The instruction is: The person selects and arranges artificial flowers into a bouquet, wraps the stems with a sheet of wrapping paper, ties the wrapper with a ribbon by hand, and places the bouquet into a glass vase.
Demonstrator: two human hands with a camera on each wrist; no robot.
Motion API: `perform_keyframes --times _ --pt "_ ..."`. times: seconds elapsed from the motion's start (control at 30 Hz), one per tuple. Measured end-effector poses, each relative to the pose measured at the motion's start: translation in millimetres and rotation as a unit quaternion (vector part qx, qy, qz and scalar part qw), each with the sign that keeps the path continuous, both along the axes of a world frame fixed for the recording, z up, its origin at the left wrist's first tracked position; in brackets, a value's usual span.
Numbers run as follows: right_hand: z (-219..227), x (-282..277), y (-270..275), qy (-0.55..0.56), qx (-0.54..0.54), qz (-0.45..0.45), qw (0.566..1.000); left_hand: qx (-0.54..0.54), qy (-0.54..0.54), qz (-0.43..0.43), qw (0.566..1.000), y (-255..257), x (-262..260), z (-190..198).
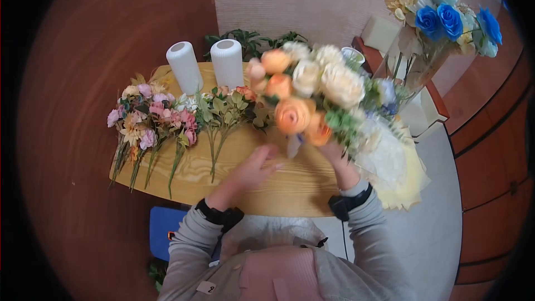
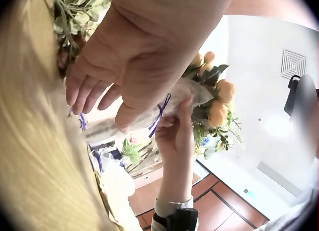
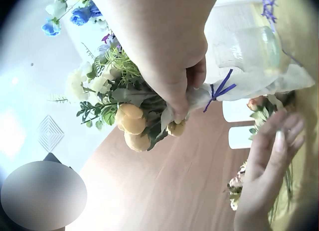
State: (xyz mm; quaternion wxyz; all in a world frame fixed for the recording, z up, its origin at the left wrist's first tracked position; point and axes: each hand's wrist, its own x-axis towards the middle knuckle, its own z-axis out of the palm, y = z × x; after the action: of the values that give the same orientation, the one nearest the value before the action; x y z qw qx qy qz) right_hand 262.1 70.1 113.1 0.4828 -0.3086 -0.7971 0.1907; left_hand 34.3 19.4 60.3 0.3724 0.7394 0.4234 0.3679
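Observation:
A bouquet of orange and cream flowers (image 1: pixel 306 86) is held up over the right part of the table. My right hand (image 3: pixel 164 56) grips its wrapped stems, just beside a purple ribbon (image 3: pixel 219 91) tied round the pale wrapping. In the left wrist view the right hand (image 2: pixel 177 136) has its fingers curled round that wrapping, below the blossoms (image 2: pixel 219 106). My left hand (image 1: pixel 253 173) is over the table to the left of the bouquet, holding nothing; its fingers are relaxed and parted in the left wrist view (image 2: pixel 129 61).
Loose flower stems (image 1: pixel 150 117) lie along the table's left side. Two white vases (image 1: pixel 185 69) stand at the back. Pale wrapping sheets (image 1: pixel 390 167) overhang the table's right end. A glass vase with blue roses (image 1: pixel 448 22) stands at the back right. A blue stool (image 1: pixel 164 234) is below.

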Motion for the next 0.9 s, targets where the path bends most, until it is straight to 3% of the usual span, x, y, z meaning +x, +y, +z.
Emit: perform_keyframes --times 0.03,0.1,0.13,0.17,0.23,0.3,0.33,0.37,0.43,0.5,0.6,0.67,0.9 --pt "13.7 5.3 20.1 -0.044 0.048 -0.054 0.996 0.001 0.000 -0.001 1.000 7.9 -4.2 5.6" --pt "26.4 8.3 79.5 0.108 0.099 -0.047 0.988 0.037 0.014 -0.005 0.999 24.8 -10.8 29.9" --pt "61.0 1.9 83.8 0.015 0.173 -0.159 0.972 0.040 0.014 -0.007 0.999 30.8 -12.4 42.8" --pt "98.9 -5.3 85.6 -0.077 0.243 -0.267 0.929 0.016 0.001 -0.013 1.000 36.5 -14.0 55.8" --pt "132.7 -0.9 124.1 0.060 0.102 -0.078 0.990 -0.004 -0.013 -0.021 1.000 52.8 -16.2 68.6" --pt "178.5 -20.5 113.6 0.000 0.091 -0.227 0.970 -0.001 -0.050 -0.024 0.998 67.7 -17.6 75.6" --pt "190.4 -31.8 114.6 0.032 0.067 -0.252 0.965 0.022 -0.051 -0.013 0.998 73.6 -17.5 79.8" --pt "189.3 -32.1 133.9 0.034 0.070 -0.252 0.964 0.024 -0.050 -0.013 0.998 79.1 -17.9 82.2" --pt "172.5 -32.3 196.4 0.027 0.363 -0.208 0.908 0.006 -0.110 -0.005 0.994 90.3 -18.9 86.5" --pt "155.0 -35.0 236.1 0.041 0.330 -0.163 0.929 0.014 -0.110 -0.001 0.994 98.9 -20.8 93.2" --pt "128.7 -33.0 273.7 -0.034 0.321 -0.230 0.918 0.013 -0.109 0.009 0.994 117.5 -24.6 92.9" --pt "102.9 -43.7 282.1 -0.048 0.254 -0.220 0.941 0.011 -0.161 0.027 0.986 133.7 -24.8 89.3" --pt "1.5 -55.0 274.1 -0.095 0.010 -0.181 0.979 0.101 -0.181 0.072 0.976 210.3 -9.0 79.7"
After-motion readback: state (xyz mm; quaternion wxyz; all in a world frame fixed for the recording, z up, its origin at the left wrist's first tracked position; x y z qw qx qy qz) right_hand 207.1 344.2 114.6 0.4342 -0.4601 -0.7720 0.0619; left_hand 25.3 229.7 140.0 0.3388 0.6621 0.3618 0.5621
